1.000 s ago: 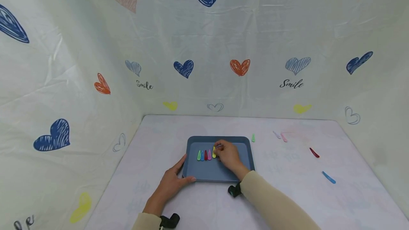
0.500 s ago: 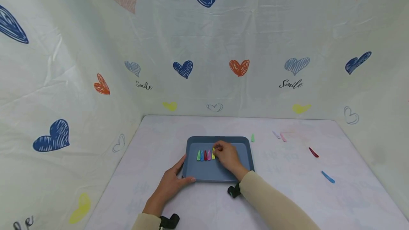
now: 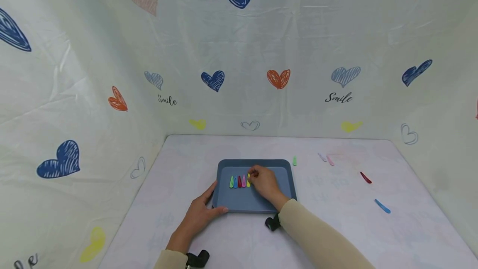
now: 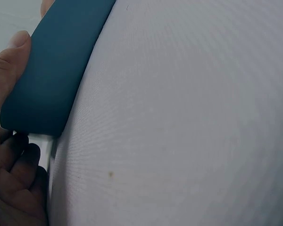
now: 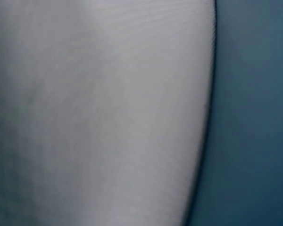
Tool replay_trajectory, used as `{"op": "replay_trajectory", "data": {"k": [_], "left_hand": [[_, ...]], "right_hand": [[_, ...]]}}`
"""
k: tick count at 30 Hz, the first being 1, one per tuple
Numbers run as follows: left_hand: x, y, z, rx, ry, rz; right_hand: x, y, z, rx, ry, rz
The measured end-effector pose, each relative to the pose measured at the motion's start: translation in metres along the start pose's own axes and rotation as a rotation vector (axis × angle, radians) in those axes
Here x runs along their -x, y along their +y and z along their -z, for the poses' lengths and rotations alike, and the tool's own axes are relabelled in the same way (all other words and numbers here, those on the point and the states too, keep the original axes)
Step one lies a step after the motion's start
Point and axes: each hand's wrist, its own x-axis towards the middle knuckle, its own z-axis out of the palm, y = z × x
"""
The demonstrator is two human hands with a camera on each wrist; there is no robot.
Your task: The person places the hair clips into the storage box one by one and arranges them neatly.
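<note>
On the blue-grey tray point(image 3: 239, 204), a green hair clip point(image 3: 231, 182), a blue hair clip point(image 3: 235, 182), a red hair clip point(image 3: 240, 182) and a pink hair clip point(image 3: 244, 181) stand side by side in a row. At the row's right end my right hand point(image 3: 266, 182) pinches a yellow hair clip point(image 3: 248, 180), its upper part hidden by the fingers. My left hand point(image 3: 199, 215) holds the tray's near left corner, thumb along the front edge and fingers along the left side. In the left wrist view the thumb point(image 4: 20, 42) lies against the tray wall point(image 4: 56, 70).
On the white table point(image 3: 328, 219), right of the tray, lie a green hair clip point(image 3: 294, 161), a lilac hair clip point(image 3: 322, 157), a pink hair clip point(image 3: 330, 160), a dark red hair clip point(image 3: 366, 177) and a blue hair clip point(image 3: 382, 206). A heart-printed curtain point(image 3: 306, 111) hangs behind.
The yellow clip has come slightly closer to the pink one, and a lilac sliver seen at the right fingertips earlier no longer shows. The left hand and tray keep their place.
</note>
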Motion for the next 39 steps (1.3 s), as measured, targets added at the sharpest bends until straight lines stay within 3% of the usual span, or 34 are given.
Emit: {"op": "replay_trajectory", "data": {"k": [21, 39], "left_hand": [[-0.0003, -0.0002, 0.0002, -0.003, -0.005, -0.008], [-0.0001, 0.0002, -0.0007, -0.001, -0.001, 0.004]], "right_hand": [[-0.0001, -0.0009, 0.0003, 0.017, -0.032, -0.01], [0.0046, -0.0041, 0.0045, -0.034, -0.026, -0.03]]}}
